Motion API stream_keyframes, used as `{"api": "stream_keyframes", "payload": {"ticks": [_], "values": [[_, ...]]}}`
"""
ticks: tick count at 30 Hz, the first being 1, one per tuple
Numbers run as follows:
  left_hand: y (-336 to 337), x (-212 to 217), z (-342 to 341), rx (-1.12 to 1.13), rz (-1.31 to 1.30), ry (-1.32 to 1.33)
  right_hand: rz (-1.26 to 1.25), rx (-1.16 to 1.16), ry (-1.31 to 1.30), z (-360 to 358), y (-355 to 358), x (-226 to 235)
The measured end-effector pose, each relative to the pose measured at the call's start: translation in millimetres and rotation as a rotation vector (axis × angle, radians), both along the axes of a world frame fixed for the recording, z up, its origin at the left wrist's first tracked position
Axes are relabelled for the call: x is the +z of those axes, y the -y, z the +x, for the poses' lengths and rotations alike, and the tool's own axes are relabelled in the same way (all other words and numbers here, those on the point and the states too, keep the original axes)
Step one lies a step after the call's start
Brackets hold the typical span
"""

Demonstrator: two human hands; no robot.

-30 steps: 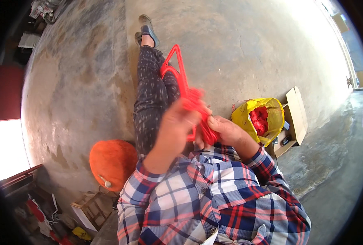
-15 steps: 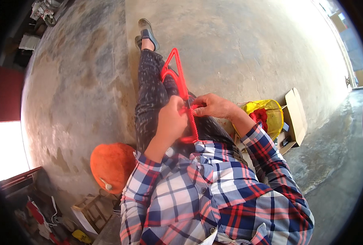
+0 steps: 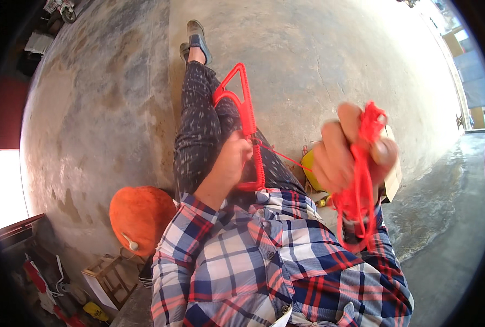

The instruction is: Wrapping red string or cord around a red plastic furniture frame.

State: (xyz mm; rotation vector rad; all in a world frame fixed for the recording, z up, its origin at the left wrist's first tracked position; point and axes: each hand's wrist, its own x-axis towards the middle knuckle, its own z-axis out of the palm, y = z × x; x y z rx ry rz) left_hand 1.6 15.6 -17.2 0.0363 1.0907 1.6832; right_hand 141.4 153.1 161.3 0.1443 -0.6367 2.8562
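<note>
A red frame (image 3: 247, 115) with an open triangular end lies over my lap, and red cord is wound along its lower bar. My left hand (image 3: 232, 161) is closed around the frame near its middle. Raised off to the right and close to the camera, my right hand (image 3: 335, 158) grips a bundle of red cord (image 3: 362, 182), whose loops hang down over the wrist. One thin strand runs taut from the frame across to the right hand. The fingers of that hand are slightly blurred.
Behind my right hand, a yellow container (image 3: 308, 164) and a cardboard box (image 3: 393, 177) are partly hidden. An orange rounded, fuzzy thing (image 3: 140, 220) sits at my left, with a small wooden frame (image 3: 110, 280) below it. A parked two-wheeler (image 3: 67, 13) stands far left.
My right hand has left the frame and swung right and up toward the camera, now with the cord bundle in it. The left hand has stayed on the frame.
</note>
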Motion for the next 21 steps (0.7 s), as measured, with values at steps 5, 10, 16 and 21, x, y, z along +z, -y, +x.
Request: {"api": "stream_keyframes", "payload": {"ticks": [5,10,16,21], "values": [[-4.9,-7.5,-0.6,0.021,0.009,0.116,0.189,0.207,0.043,33.6,26.9,11.8],[-6.6,-15.0,5.7,0.095,-0.172,-0.231,0.156,-0.124,-0.441,29.3,-5.3,15.9],[1.2,54.4,5.6,0.082,-0.264,-1.462,0.601,-0.216,-0.111,7.6,-6.8,3.1],[17.3,8.2,-30.0,0.081,-0.461,-0.891,1.758,-0.175,0.241,-16.3,-23.9,-82.7]]}}
